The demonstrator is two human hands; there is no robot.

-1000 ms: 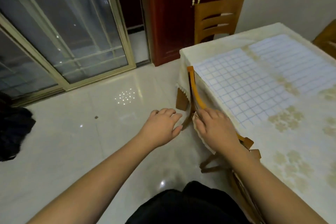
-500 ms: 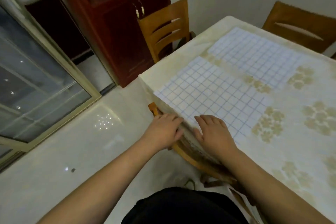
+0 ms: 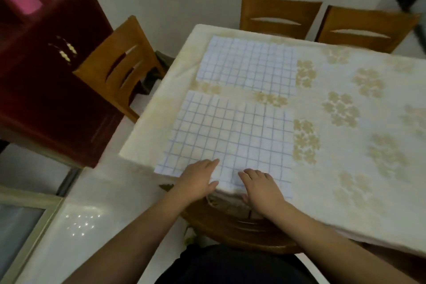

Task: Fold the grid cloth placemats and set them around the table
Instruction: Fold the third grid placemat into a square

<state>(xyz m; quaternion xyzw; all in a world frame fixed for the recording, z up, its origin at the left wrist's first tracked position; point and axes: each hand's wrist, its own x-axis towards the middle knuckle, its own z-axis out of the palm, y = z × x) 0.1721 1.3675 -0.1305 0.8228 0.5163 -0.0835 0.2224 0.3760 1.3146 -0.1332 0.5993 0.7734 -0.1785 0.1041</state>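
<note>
Two white grid cloth placemats lie flat on the table (image 3: 345, 191), which has a cream flowered cover. The near placemat (image 3: 230, 136) reaches the table's near-left edge; the far placemat (image 3: 249, 67) lies just beyond it with a narrow gap between. My left hand (image 3: 198, 180) and my right hand (image 3: 260, 188) sit side by side on the near placemat's near edge. Fingers lie on top and thumbs tuck at the edge, pinching the cloth. The cloth is puckered between the two hands.
A wooden chair (image 3: 242, 226) is tucked under the table right below my hands. Another chair (image 3: 119, 64) stands at the left end, and two chairs (image 3: 276, 16) (image 3: 364, 27) stand along the far side. A dark red cabinet (image 3: 46, 87) is at left, a glass door (image 3: 18, 226) at lower left.
My view swung from the floor and door up over the table. Both hands moved from the chair back and table edge onto the near placemat's near edge.
</note>
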